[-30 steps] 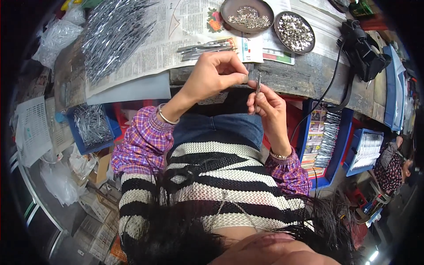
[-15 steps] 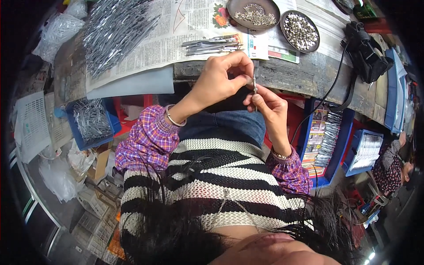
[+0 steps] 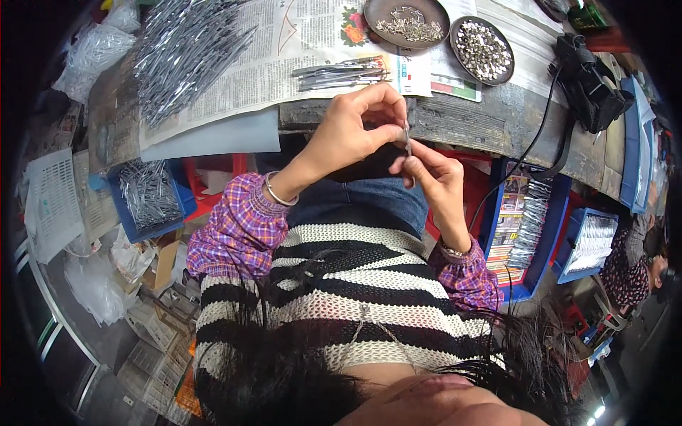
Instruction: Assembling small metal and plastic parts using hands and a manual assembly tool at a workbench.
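Observation:
My left hand is closed in a pinch at the front edge of the table, thumb against fingertips. Just to its right, my right hand also pinches with thumb and forefinger. Between them a slim metal piece stands roughly upright, its upper end at my left fingertips and its lower end in my right fingers. Its exact kind is too small to tell. Beyond my hands, a small bunch of slender metal pieces lies on newspaper. A dish of small pin-like parts and a dish of small chunky metal parts stand behind.
A large heap of slender grey metal pieces covers the newspaper at the left. Blue bins flank my lap, the right one holding rows of pieces. A black bag with a strap sits on the table's right. Another person is far right.
The metal piece has sunk lower between my fingers, and less of it shows. My two hands have drawn slightly closer around it.

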`<state>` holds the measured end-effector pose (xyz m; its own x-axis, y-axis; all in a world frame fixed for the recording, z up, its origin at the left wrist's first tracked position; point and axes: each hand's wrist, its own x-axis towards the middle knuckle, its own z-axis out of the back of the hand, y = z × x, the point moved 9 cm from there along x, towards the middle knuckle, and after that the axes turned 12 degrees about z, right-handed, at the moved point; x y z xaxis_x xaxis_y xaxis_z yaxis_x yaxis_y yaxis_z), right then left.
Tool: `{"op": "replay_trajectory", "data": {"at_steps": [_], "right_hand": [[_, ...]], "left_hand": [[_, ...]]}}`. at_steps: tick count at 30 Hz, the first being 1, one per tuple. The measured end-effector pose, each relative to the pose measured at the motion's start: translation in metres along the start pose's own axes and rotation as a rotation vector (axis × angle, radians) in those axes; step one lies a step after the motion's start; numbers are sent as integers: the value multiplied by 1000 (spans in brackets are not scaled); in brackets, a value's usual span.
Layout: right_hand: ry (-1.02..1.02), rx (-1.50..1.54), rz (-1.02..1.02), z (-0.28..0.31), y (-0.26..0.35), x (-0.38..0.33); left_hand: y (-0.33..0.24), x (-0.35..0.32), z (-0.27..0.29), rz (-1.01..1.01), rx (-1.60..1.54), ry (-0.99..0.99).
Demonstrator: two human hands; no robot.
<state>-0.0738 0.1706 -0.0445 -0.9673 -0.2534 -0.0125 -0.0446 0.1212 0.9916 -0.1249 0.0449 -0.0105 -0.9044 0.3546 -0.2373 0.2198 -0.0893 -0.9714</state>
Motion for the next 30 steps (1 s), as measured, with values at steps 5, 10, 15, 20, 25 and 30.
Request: {"op": "replay_trajectory", "data": {"at_steps": [5, 10, 15, 20, 25, 30], "right_hand": [[88, 295, -142, -10, -10, -3], [122, 328, -141, -14, -9, -2], [100, 331, -117, -10, -4, -3], [115, 319, -137, -16, -6, -5], [84, -483, 430, 19, 54, 24], [-133, -864, 528, 62, 85, 54]], "left_hand": [[3, 1, -7, 38, -266, 168], [5, -1, -5, 53, -278, 144], [12, -2, -10, 162, -265, 118], [8, -9, -12, 133, -248, 153], [-11, -10, -1, 6, -353, 114], [-8, -17, 9, 74, -235, 17]]}}
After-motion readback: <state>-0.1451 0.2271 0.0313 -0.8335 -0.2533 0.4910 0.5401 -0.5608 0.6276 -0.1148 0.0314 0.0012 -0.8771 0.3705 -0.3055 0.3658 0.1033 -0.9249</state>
